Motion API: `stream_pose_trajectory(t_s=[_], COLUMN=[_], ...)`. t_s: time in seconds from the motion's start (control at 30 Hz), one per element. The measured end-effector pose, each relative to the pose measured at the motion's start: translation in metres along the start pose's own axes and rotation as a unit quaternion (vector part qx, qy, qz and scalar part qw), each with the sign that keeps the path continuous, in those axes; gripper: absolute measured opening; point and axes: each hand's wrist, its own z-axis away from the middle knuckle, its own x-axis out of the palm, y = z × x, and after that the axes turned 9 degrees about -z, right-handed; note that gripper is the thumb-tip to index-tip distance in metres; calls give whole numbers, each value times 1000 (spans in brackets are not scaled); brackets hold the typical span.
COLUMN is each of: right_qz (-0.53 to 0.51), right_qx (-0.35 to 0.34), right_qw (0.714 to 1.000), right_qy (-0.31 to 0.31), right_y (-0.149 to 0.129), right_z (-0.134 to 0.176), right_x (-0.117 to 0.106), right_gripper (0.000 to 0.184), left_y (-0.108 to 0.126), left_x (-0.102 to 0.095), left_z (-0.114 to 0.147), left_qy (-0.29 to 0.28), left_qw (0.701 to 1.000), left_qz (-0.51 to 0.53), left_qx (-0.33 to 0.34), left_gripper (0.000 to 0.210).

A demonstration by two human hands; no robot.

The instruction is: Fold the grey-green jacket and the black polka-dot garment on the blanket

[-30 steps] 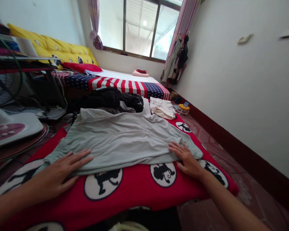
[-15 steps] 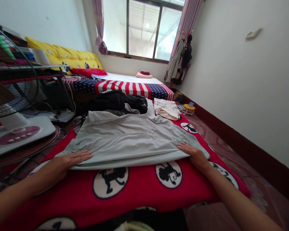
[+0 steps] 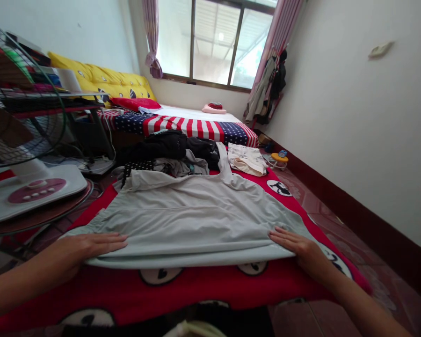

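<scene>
A light grey top (image 3: pixel 196 217) lies spread over a red blanket (image 3: pixel 203 292) with black monkey prints in white circles. Its near edge runs straight between my hands. My left hand (image 3: pixel 98 245) grips the left end of that edge, fingers stretched over the cloth and thumb hidden. At the right end, my right hand (image 3: pixel 294 243) holds the edge in the same way, its thumb also out of sight. The top's far end narrows, and a strip of it reaches up toward a heap of dark clothes (image 3: pixel 171 145).
A folded white garment (image 3: pixel 247 159) lies at the blanket's far right. On the left stand a fan (image 3: pixel 38 185) and a cluttered shelf (image 3: pixel 80 96). Behind is a bed with a stars-and-stripes cover (image 3: pixel 182 127). A small yellow stool (image 3: pixel 279 157) sits by the right wall.
Both hands have drawn the top's near edge toward me and a little apart. The edge now covers more of the monkey circles, and more of the clothes heap shows behind.
</scene>
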Motion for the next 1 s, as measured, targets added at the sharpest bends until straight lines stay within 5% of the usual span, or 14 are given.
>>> stream_pose_trajectory(t_s=[0.1, 0.23, 0.3, 0.5, 0.67, 0.8, 1.0], right_qz=[-14, -60, -98, -181, -205, -272, -255], right_qx=[26, 82, 112, 107, 142, 209, 259], right_qw=[998, 987, 982, 977, 959, 918, 896], right_qy=[-47, -126, -114, 34, 135, 200, 257], right_y=[-7, -19, -23, -16, 1, 21, 45], right_z=[10, 7, -11, -134, -236, -302, -394], right_x=[-4, -28, -39, -36, -24, -15, -9], right_gripper=[74, 61, 52, 39, 25, 17, 14], left_y=[-4, -2, 10, 79, 109, 110, 109], left_x=[-6, -22, -26, 1, 54, 82, 85], left_z=[12, 5, -17, -123, -189, -203, -199], left_qy=[-117, -129, -112, -43, 27, 77, 79], left_qw=[992, 990, 992, 983, 987, 985, 979], left_qz=[42, 51, 50, 105, 108, 127, 175], left_qx=[37, 0, -14, 142, 117, 88, 74], left_gripper=[80, 54, 42, 39, 46, 43, 44])
